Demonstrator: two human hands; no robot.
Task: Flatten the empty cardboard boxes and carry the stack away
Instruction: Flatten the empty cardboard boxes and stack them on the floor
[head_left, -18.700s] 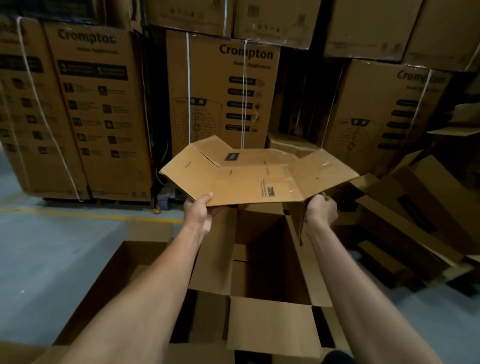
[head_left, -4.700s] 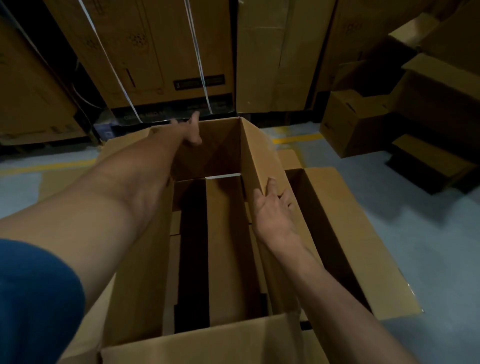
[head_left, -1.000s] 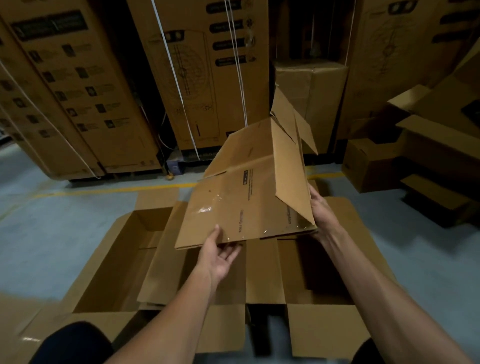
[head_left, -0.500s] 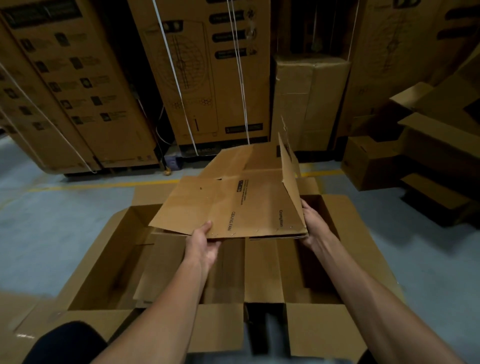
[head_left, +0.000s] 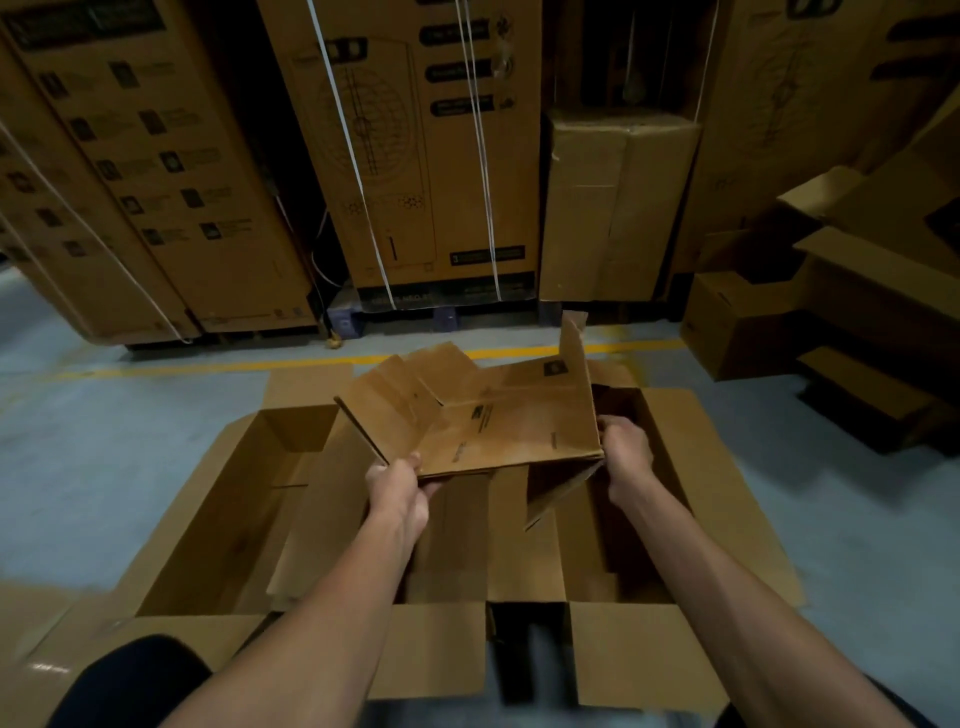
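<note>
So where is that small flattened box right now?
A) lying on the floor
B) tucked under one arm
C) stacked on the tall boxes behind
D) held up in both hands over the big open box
D: the left hand and right hand each grip an edge of the small box, above the big open box.

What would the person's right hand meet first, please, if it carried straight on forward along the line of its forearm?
Most likely the flattened box that the right hand already grips; beyond it, probably the large open box's far wall, though depth is unclear.
</note>
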